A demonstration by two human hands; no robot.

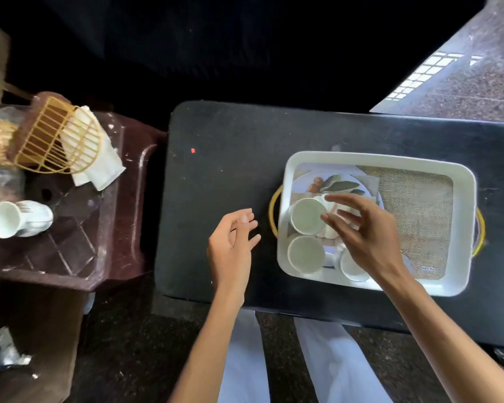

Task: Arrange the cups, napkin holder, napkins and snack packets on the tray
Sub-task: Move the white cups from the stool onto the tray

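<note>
Right hand [364,231] hovers over tray [376,159] — white cups [307,216] inside.

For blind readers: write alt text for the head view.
A right hand, fingers spread, hovers over white cups at the left end of a white tray on a black table; the left hand is open beside it. On a brown stool at left: a wire napkin holder, napkins, a cup on its side.

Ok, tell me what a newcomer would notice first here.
The white tray on the black table draws the eye, white cups clustered at its left end under the spread right hand. At far left, a gold wire napkin holder and one toppled cup sit on a brown stool.
</note>
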